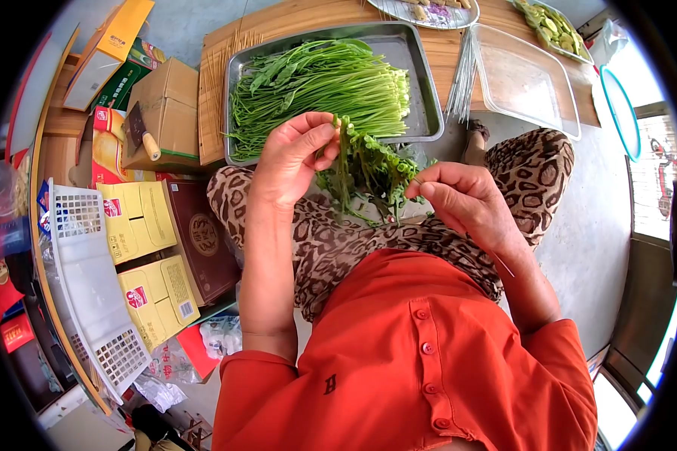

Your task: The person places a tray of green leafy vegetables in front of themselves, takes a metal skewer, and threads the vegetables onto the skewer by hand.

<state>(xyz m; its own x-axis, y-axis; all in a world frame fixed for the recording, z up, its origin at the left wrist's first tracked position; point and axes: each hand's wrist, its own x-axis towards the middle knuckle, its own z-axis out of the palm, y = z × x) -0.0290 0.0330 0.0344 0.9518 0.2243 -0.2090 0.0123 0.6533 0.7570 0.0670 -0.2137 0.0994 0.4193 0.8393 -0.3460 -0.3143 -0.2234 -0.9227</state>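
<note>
Between my hands hangs a skewered row of curled green vegetable pieces (368, 161), above my lap. My left hand (301, 154) pinches its upper left end, near the front edge of the metal tray (434, 90). At the row's right end, my right hand (466, 199) is closed with thumb and forefinger together. A thin stick shows below my right wrist. Long green stems with leaves (323, 86) lie in the tray, their pale cut ends to the right. Leafy scraps show partly below the row, behind it.
A wooden table (293, 19) carries the tray, a bundle of thin sticks (462, 75), a clear plastic container (530, 71) and plates at the back. Cartons (169, 105), yellow boxes (139, 218) and a white basket (98, 278) stand left. A knife (144, 135) rests against a carton.
</note>
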